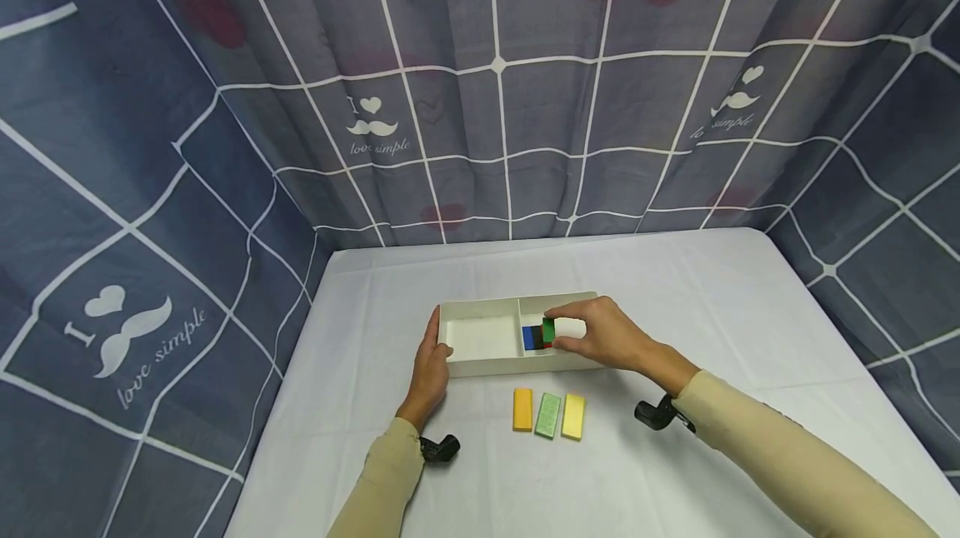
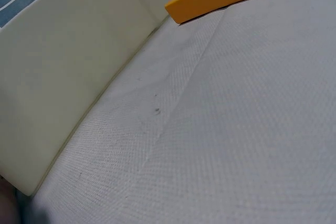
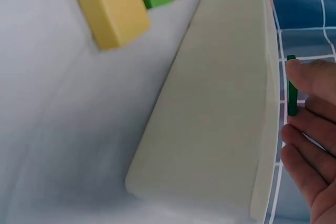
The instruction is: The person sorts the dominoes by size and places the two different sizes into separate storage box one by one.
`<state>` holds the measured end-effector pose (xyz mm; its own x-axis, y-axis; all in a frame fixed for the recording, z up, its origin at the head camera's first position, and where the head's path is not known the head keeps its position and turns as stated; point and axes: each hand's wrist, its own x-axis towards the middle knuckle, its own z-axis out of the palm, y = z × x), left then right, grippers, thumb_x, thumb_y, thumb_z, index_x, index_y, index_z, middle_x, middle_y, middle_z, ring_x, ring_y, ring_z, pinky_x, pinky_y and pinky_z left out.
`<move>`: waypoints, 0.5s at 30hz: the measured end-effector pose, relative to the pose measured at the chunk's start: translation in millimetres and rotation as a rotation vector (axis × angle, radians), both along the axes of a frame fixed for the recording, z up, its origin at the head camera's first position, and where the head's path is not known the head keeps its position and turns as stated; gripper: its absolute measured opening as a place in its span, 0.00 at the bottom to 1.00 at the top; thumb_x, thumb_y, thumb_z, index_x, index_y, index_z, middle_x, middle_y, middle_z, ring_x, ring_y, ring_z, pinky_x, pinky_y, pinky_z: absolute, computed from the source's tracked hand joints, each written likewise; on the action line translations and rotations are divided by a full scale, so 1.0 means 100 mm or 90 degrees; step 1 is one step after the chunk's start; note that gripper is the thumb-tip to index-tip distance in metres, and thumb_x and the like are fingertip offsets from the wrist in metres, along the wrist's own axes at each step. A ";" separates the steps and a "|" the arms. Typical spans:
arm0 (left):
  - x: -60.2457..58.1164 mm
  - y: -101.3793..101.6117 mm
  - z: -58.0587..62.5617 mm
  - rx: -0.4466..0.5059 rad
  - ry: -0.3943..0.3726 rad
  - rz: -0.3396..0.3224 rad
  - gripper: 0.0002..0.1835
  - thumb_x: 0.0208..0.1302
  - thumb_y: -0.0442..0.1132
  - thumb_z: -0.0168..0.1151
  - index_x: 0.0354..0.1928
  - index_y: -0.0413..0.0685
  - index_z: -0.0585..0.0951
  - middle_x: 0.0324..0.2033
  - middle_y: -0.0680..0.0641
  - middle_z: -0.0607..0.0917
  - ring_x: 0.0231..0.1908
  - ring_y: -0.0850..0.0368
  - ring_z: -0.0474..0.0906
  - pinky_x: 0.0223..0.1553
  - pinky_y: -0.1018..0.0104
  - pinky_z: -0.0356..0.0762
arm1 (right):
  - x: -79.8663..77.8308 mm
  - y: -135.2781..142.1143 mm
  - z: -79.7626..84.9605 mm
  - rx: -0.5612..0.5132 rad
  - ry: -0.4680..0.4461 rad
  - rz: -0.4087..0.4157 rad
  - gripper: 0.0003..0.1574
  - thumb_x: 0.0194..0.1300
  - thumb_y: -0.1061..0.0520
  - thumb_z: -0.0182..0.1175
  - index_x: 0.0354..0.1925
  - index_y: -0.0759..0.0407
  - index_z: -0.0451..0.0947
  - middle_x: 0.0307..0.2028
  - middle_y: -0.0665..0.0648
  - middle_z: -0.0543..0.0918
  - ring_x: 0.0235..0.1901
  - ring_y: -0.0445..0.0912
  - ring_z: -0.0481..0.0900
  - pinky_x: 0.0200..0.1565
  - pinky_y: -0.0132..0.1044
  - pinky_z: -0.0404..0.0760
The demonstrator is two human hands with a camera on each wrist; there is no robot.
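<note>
A white two-compartment box (image 1: 495,368) stands on the table. My left hand (image 1: 429,367) grips its left end, thumb at the near corner and fingers along the outside. Over the right compartment, my right hand (image 1: 609,333) pinches a small dark green block (image 1: 549,329) between thumb and fingers; the right wrist view shows this thin green block (image 3: 292,90) edge-on, above the box rim. Below it in that compartment lie a blue block (image 1: 528,339), a black block (image 1: 537,336) and a partly hidden red block (image 1: 547,345). The left compartment's floor (image 1: 483,334) is bare.
In front of the box, an orange block (image 1: 522,410), a light green block (image 1: 547,415) and a yellow block (image 1: 573,416) lie side by side on the white tablecloth (image 1: 360,405). A grey-blue checked curtain (image 1: 465,122) hangs behind and at both sides.
</note>
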<state>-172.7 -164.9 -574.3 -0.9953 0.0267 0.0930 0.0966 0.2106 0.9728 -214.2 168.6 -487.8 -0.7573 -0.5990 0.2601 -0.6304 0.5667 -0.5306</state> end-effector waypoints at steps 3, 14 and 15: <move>0.00 0.00 0.00 0.003 0.000 0.000 0.43 0.74 0.26 0.36 0.90 0.45 0.45 0.89 0.42 0.49 0.88 0.38 0.42 0.86 0.36 0.41 | -0.06 0.04 -0.02 0.019 -0.011 -0.005 0.28 0.63 0.55 0.81 0.61 0.58 0.90 0.56 0.53 0.93 0.59 0.52 0.91 0.62 0.53 0.88; 0.00 0.01 0.01 0.002 -0.012 0.008 0.43 0.74 0.26 0.37 0.90 0.44 0.44 0.89 0.43 0.49 0.88 0.40 0.42 0.86 0.37 0.41 | -0.20 0.13 -0.10 0.087 -0.021 0.008 0.28 0.65 0.55 0.80 0.61 0.61 0.89 0.56 0.55 0.93 0.58 0.54 0.90 0.62 0.55 0.87; 0.00 0.01 0.01 0.002 -0.012 0.009 0.43 0.74 0.26 0.37 0.90 0.44 0.45 0.89 0.43 0.49 0.88 0.40 0.42 0.86 0.37 0.41 | -0.20 0.14 -0.10 0.092 -0.022 0.007 0.28 0.65 0.55 0.80 0.61 0.60 0.90 0.56 0.55 0.93 0.58 0.54 0.90 0.62 0.55 0.87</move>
